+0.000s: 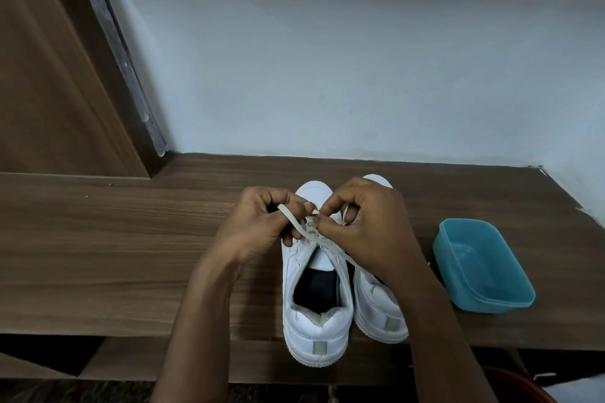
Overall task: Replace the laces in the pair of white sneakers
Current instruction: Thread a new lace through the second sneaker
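Two white sneakers stand side by side on the wooden table, heels toward me. The left sneaker (314, 324) is in front, its mouth open. The right sneaker (379, 307) is partly hidden under my right forearm. A white lace (296, 224) crosses the left sneaker's upper eyelets. My left hand (262, 226) holds one strand of it with curled fingers. My right hand (366, 222) pinches the lace over the eyelets between thumb and fingers. Both hands hide the front of the lacing.
A blue plastic tub (484, 267) sits on the table (114, 255) right of the shoes. A pale wall runs behind the table, a wooden panel stands at the left. A red object (520, 386) shows below the table's front edge at the lower right.
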